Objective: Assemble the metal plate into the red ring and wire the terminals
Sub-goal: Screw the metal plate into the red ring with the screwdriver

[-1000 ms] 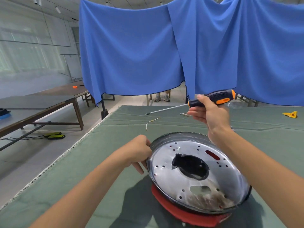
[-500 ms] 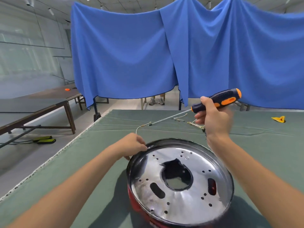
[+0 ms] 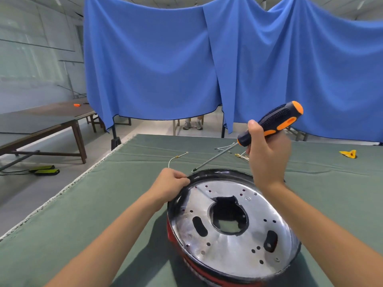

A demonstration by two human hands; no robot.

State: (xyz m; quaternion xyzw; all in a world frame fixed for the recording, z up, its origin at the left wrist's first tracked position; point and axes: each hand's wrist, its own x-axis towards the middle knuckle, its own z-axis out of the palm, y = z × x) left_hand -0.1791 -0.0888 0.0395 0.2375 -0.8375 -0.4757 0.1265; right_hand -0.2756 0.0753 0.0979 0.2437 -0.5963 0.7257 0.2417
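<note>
Green table (image 3: 124,204), red ring (image 3: 186,264) well inside its left edge.

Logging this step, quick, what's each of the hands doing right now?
Left hand: gripping the metal plate at its far-left rim.
Right hand: holding the screwdriver above the plate.

I've got the left hand (image 3: 170,186) pinching the far-left rim of the metal plate (image 3: 232,226), which sits in the red ring (image 3: 199,266) on the green tabletop (image 3: 93,204). Right hand (image 3: 267,154) is up above the far rim, gripping the orange-and-black screwdriver (image 3: 269,123), shaft angled down-left, tip just beyond the rim. A loose wire (image 3: 177,157) lies past my left hand, a yellow piece (image 3: 349,153) far right
</note>
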